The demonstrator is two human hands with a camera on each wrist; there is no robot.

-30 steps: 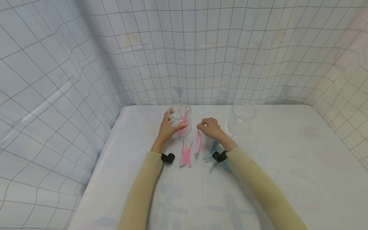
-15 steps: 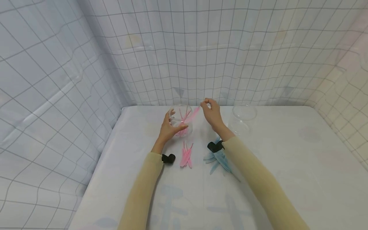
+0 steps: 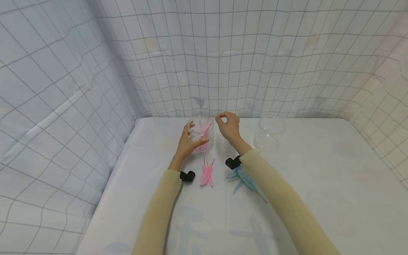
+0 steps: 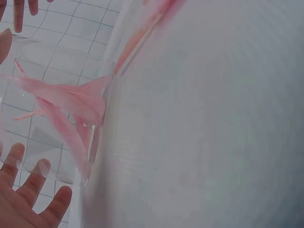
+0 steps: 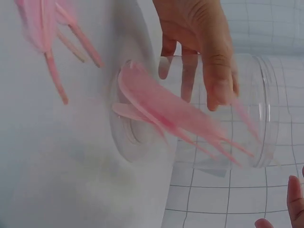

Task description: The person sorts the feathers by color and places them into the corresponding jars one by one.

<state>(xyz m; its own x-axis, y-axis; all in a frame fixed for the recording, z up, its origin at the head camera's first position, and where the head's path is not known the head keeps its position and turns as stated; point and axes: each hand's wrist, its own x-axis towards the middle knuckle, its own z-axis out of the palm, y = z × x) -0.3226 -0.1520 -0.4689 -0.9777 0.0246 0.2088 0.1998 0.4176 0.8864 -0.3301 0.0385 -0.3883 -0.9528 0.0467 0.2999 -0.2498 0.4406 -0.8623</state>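
Note:
My left hand (image 3: 188, 143) grips a clear jar (image 3: 209, 141), thumb on the near side and fingers round the left. Inside it lean several pink feathers (image 5: 166, 107), quills up. My right hand (image 3: 229, 128) is at the jar's upper right, thumb and forefinger pinched together. A pink feather (image 5: 244, 116) runs from the jar's mouth toward this hand; its quill end is too faint to follow fully. In the right wrist view only some right fingertips (image 5: 294, 197) show. More pink feathers (image 3: 207, 175) lie on the table in front of the jar.
A second clear jar (image 3: 269, 134) stands at the back right of the white table (image 3: 318, 177). Blue feathers (image 3: 245, 179) lie in a pile, partly under the right forearm. A grid-patterned cloth (image 3: 204, 63) hangs behind.
My right hand has lifted a pink feather from the table, raised it beside the jar, then moved left so the feather enters the mouth. My left hand stays on the jar.

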